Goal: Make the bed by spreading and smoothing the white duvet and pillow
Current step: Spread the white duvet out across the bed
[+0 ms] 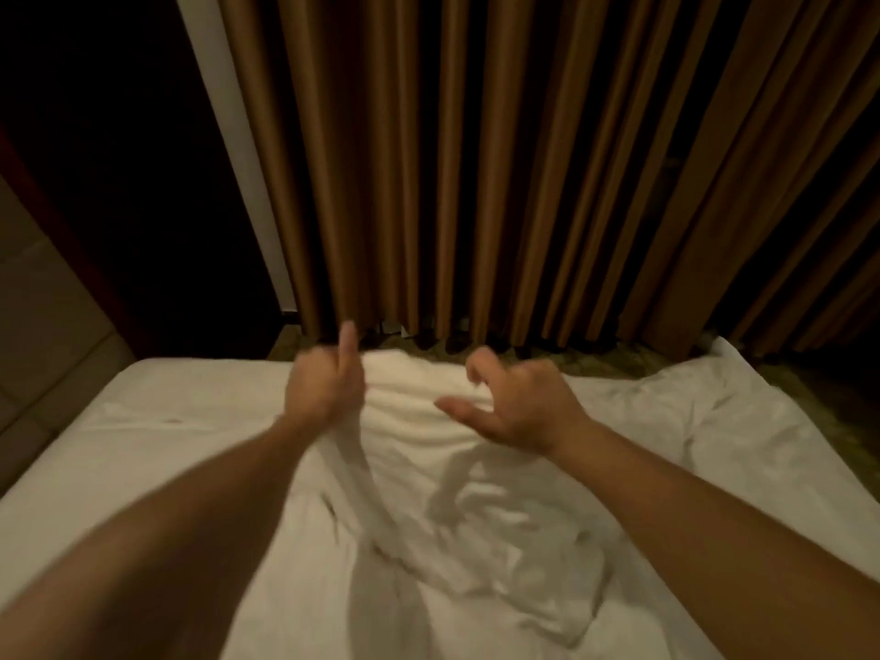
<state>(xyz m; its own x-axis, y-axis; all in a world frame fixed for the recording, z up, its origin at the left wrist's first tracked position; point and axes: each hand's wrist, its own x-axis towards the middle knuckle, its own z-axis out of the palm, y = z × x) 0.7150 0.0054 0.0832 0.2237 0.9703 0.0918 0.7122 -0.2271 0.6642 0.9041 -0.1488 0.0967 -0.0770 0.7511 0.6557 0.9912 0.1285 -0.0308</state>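
Dim room, pleated brown curtains [524, 159] above patterned carpet [619, 357]

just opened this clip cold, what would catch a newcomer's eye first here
Two bare arms reach over the bed: the left hand grips a raised bunch of the crumpled white duvet at centre, while the right hand hovers beside it, fingers spread. Behind them, long pleated brown curtains fill the upper frame.

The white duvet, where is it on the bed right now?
In the head view the white duvet lies bunched mid-bed toward the brown curtains; the left hand grips a fold, the right hand hovers beside it.
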